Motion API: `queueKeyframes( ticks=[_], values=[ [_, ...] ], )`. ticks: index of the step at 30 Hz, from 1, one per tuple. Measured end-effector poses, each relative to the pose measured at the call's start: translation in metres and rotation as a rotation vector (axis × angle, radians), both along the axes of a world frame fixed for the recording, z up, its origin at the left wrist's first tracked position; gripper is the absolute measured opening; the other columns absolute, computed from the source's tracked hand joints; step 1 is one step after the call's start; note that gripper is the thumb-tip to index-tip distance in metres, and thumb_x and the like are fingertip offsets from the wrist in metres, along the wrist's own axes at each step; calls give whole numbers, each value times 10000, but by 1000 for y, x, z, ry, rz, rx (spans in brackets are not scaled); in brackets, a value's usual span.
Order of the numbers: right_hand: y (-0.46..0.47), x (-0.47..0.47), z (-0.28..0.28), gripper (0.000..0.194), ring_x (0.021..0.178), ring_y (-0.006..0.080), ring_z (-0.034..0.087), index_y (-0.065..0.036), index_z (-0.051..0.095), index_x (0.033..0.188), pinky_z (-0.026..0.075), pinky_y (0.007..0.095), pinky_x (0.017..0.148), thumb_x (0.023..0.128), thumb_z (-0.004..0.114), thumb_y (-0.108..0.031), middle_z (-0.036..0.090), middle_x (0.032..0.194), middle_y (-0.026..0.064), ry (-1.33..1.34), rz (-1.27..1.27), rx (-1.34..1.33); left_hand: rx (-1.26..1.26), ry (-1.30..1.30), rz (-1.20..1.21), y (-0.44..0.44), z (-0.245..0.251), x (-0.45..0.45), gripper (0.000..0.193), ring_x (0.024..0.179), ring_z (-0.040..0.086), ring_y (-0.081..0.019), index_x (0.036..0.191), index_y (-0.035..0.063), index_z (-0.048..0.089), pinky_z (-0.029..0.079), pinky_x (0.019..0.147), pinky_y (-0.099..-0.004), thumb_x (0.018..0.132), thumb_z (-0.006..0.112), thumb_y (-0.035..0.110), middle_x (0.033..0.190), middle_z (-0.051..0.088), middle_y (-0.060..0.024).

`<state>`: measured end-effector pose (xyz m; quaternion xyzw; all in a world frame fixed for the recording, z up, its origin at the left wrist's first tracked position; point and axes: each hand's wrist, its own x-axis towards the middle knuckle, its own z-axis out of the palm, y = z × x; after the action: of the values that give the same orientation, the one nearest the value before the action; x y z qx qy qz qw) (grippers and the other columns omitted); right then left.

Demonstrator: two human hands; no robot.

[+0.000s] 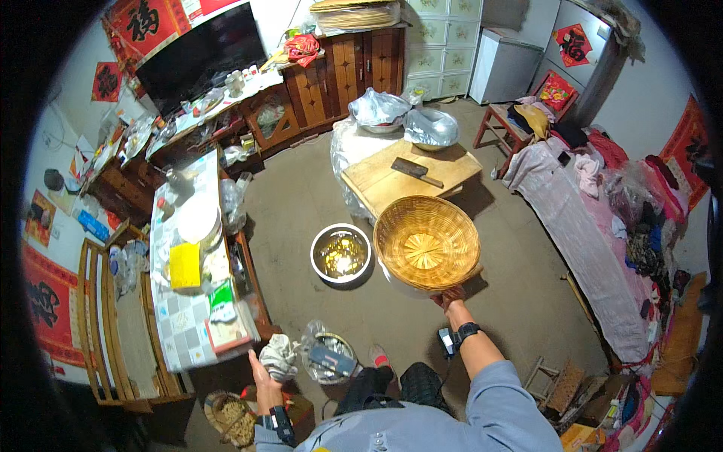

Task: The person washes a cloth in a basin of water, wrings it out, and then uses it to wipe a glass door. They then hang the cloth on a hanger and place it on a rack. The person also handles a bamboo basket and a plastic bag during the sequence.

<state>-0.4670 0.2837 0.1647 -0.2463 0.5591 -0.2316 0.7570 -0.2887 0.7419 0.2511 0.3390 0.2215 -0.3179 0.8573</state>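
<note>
My right hand grips the near edge of a round woven wicker basket. Nothing lies in the basket, whose bottom has a star-like weave. A white rounded surface shows partly from beneath it; the rest is hidden. My left hand, down by the table corner, holds a crumpled grey-and-white striped cloth. On the floor left of the basket stands a white-rimmed basin with shiny liquid and yellowish patches, perhaps reflections. Beyond the basket, a cleaver lies on a wooden board.
Two plastic-covered bowls stand behind the board. At left, a table with a checked cover carries a yellow box and packets. A plastic-lined bin and a basket of peanut-like pieces are near my feet. A cloth-covered bed runs along the right.
</note>
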Motion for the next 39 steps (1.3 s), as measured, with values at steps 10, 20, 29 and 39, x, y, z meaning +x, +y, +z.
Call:
queueKeyframes(
  ticks=[10, 20, 29, 39],
  values=[
    [-174, 219, -75, 240, 545, 190, 600, -80, 546, 947, 522, 325, 439, 893, 458, -297, 627, 758, 79, 141, 124, -77, 263, 24, 139, -115, -16, 92, 670, 999, 561, -308, 1188, -25, 480, 458, 854, -437, 892, 269, 537, 1115, 579, -138],
    [-329, 358, -221, 318, 336, 137, 312, -128, 451, 670, 320, 284, 327, 895, 331, -317, 319, 420, -28, -247, -412, 249, 452, 336, 178, -277, -35, 145, 680, 961, 567, -309, 1126, 15, 541, 449, 848, -436, 845, 344, 602, 1068, 601, -123],
    [-380, 391, -274, 120, 535, 203, 448, -97, 493, 818, 398, 331, 473, 860, 419, -181, 437, 687, 30, -244, -347, 333, 474, 373, 157, -370, -49, 177, 651, 902, 582, -274, 1064, 26, 560, 464, 803, -401, 830, 396, 611, 988, 622, -110],
    [-356, 336, -166, 167, 756, 276, 599, -62, 541, 983, 485, 384, 635, 821, 517, -31, 569, 982, 96, 575, 921, -884, 509, 374, 111, -405, -45, 197, 641, 888, 581, -262, 1066, 5, 548, 458, 797, -374, 860, 365, 584, 988, 617, -118]
  ],
)
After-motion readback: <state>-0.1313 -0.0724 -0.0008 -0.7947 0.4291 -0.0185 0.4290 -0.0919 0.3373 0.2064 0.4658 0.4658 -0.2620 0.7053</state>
